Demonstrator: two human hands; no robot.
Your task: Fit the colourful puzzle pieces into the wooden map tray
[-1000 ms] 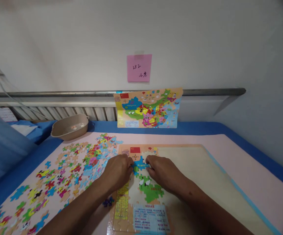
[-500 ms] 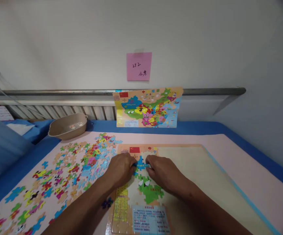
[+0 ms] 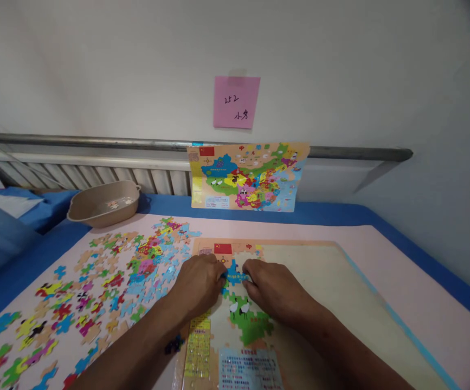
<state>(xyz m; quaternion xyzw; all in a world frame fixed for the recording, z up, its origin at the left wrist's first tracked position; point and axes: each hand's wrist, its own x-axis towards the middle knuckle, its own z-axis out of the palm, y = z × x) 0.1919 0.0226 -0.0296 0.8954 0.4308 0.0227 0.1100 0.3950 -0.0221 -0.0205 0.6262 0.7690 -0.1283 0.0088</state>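
Both my hands grip a small blue section of joined puzzle pieces point(image 3: 233, 273) over the puzzle board point(image 3: 300, 287). My left hand point(image 3: 203, 281) is closed at its left edge, thumb and fingers bent together. Closed in a pinch, my right hand point(image 3: 273, 287) has the right edge. Below the hands lies a green section with two cranes point(image 3: 245, 319). A red flag section point(image 3: 222, 248) sits at the board's top left. Along the left side runs a yellow strip point(image 3: 197, 346), and a pale blue text panel point(image 3: 251, 368) is at the bottom. My fingers hide parts of the blue section.
Loose puzzle pieces point(image 3: 84, 298) are spread left of the board. A beige basket point(image 3: 104, 208) holding a few pieces stands behind them. A finished map picture point(image 3: 251, 179) hangs from the metal rail point(image 3: 352, 154). A small dark cluster point(image 3: 174, 344) lies by my left forearm.
My hands stay at the blue section with almost the same grip. The camera view has shifted slightly; nothing else has visibly moved.
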